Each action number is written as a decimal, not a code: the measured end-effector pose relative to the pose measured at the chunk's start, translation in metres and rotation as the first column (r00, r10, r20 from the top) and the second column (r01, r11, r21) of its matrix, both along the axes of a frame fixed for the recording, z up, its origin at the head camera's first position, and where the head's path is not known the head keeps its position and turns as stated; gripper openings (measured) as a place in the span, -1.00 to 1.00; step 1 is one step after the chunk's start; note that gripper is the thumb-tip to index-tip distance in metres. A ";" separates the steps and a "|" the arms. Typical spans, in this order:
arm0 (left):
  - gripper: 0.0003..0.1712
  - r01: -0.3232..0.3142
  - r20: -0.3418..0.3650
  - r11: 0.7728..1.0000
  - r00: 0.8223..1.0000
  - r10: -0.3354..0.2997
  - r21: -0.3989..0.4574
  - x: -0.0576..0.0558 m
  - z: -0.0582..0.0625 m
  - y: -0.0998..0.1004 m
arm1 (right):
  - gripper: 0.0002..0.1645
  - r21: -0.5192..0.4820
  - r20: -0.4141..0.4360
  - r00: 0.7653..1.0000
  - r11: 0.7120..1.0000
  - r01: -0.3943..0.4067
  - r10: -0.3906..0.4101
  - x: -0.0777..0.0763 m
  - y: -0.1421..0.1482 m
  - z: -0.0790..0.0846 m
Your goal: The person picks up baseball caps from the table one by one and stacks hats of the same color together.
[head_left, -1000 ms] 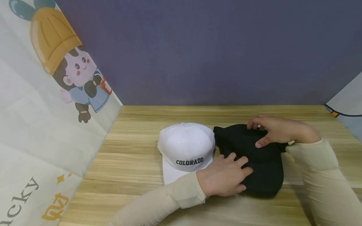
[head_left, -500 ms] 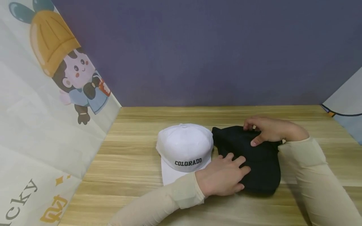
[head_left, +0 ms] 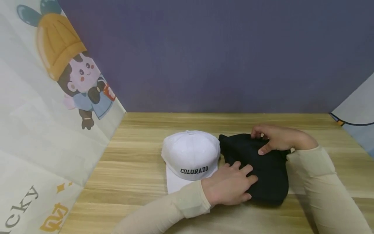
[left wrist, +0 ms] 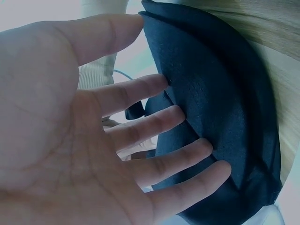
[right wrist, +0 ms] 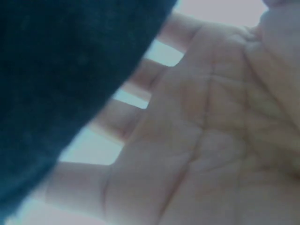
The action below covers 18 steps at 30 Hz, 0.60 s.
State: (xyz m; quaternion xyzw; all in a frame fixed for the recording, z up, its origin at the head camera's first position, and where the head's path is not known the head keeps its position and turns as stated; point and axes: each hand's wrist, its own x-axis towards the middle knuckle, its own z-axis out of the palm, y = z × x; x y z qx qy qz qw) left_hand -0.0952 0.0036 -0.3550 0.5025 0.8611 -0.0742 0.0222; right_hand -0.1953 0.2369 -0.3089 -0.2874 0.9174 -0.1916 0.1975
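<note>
A black cap [head_left: 270, 182] lies on the wooden table, its brim toward the person. My left hand [head_left: 230, 187] reaches over its left side; the fingers are spread and nearly straight. In the left wrist view, its fingertips [left wrist: 206, 146] overlap the dark fabric, beside a seam. At the crown's far part, my right hand [head_left: 281, 136] has its fingers curled over the cloth, with the thumb apart on the near side. Dark fabric hides those fingertips in the right wrist view. Left of it sits a white cap [head_left: 191, 152] lettered COLORADO, its brim partly behind my left forearm.
The wooden table [head_left: 137, 162] runs back to a dark blue panel [head_left: 204, 58]. On the left stands a white wall sheet [head_left: 38, 136] with a cartoon figure [head_left: 83, 78]. A thin black cable [head_left: 355, 124] shows at the right edge.
The head view has shifted a little, so the scene sits slightly differently in it. Both hands stay in nearly the same places on the black cap; neither cap has visibly moved on the table.
</note>
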 end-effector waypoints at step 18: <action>-0.44 -0.011 -0.004 1.000 1.000 0.011 0.012 0.002 0.001 -0.006 | -0.17 -0.005 -0.091 0.996 1.000 0.004 -0.005 0.017 0.000 0.020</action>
